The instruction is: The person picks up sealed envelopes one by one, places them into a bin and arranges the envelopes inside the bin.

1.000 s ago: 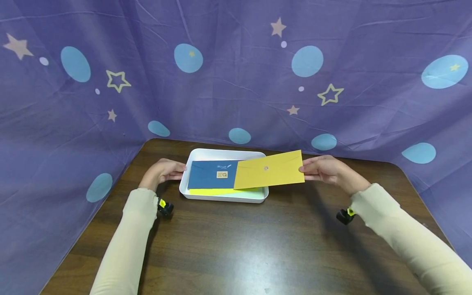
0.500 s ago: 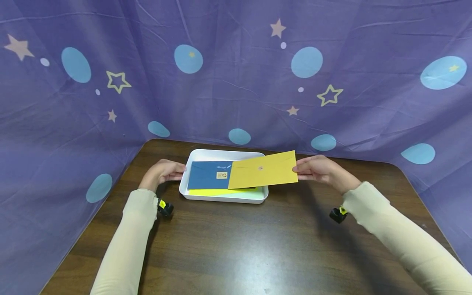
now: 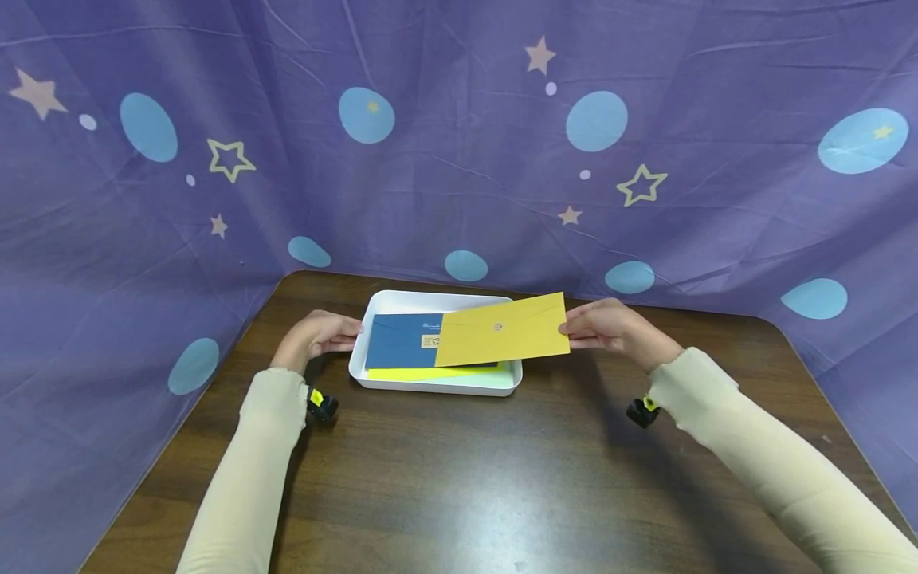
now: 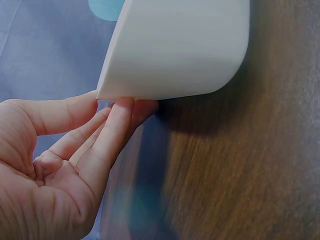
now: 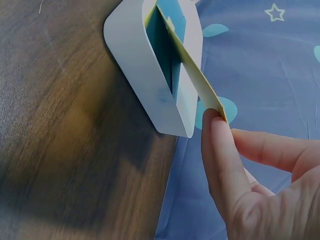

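In the head view my left hand (image 3: 326,332) holds the left end of a white tray (image 3: 437,386). Its thumb lies at the rim and its fingers touch the outer wall (image 4: 175,55), as the left wrist view shows. My right hand (image 3: 610,327) pinches the right end of a yellow envelope (image 3: 502,339) between thumb and fingers. The envelope slants, its left part over a blue envelope (image 3: 402,339) in the tray, its right end raised past the rim. Under the blue one, a bright yellow sheet or envelope (image 3: 402,374) shows along its near edge.
The tray stands on a brown wooden table (image 3: 430,470), toward its far edge. A purple curtain (image 3: 459,191) with stars and blue ovals hangs behind and at both sides. Each wrist wears a small black camera.
My right hand has moved left with the yellow envelope, which now covers more of the blue envelope and part of its label. My left hand and the tray stay in place.
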Demonstrator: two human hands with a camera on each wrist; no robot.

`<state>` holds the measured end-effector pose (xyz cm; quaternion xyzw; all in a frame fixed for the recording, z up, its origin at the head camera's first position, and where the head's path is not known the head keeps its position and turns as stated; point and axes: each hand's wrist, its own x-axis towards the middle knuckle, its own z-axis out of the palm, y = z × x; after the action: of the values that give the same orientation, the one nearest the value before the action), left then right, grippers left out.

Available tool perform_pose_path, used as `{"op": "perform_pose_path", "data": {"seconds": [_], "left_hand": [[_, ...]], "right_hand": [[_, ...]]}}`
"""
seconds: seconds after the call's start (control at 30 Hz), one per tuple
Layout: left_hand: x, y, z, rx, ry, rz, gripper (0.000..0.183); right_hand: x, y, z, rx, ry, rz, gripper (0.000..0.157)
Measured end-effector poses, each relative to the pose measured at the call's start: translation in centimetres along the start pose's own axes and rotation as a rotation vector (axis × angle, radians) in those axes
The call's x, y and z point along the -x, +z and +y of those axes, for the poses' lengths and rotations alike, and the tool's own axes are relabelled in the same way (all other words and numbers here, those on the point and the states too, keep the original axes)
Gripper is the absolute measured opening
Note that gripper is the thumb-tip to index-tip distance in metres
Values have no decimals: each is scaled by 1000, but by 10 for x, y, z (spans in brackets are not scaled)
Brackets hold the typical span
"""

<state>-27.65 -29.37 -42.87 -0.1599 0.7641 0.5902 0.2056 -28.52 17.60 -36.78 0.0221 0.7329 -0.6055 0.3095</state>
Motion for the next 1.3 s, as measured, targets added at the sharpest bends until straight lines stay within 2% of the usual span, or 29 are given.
{"op": "perform_pose_path", "data": {"seconds": [0.1,0.27,0.43,0.83,0.93,1.07,1.13,1.3], "left_hand": [[0,0,0,4,0,-3,48],[0,0,1,3,-5,0,49],[1,0,1,-4,-7,2,48],[2,0,2,1,-2,2,48],[4,-1,2,16,12,-16,40],[5,-3,3,13,13,-19,39],[5,-1,3,-3,3,3,46],[3,1,3,4,-12,6,49]], "right_hand": [[0,1,0,46,-1,28,28],[-2,4,0,110,18,79,37],[-5,9,-1,141,29,105,37],[-11,19,-2,148,8,97,38],[-12,21,-3,146,-3,84,38],[-14,26,-4,136,-6,81,38],[-15,28,-5,133,-4,83,38],[-18,34,-6,119,-2,92,38]]}}
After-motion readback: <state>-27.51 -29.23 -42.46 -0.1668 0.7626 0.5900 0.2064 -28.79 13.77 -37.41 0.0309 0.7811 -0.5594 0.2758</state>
